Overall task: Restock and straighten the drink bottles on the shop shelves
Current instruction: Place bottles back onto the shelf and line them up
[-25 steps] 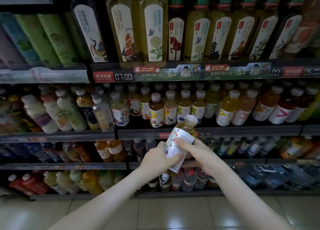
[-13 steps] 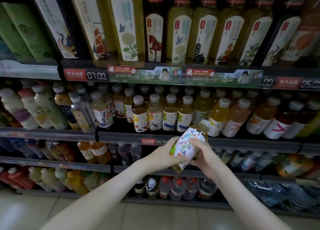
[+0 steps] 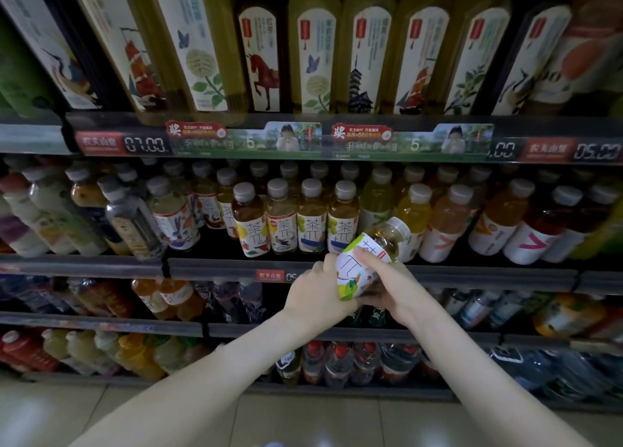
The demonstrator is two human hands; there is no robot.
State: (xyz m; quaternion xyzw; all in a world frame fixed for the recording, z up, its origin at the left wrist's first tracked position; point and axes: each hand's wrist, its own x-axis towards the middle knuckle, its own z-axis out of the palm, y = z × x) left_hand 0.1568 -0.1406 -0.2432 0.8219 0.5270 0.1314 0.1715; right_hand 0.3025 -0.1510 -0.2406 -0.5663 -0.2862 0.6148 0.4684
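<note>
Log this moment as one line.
left hand: grips tea bottle | right hand: grips tea bottle | state: tilted, cap toward shelf, not yet shelved

The bottle [image 3: 350,276] now tilts further over, cap pointing up-right beside the tea row [image 3: 296,217]. Its label is turned to show large characters. The left hand [image 3: 317,295] and right hand [image 3: 394,285] are higher, at the shelf edge.
</note>
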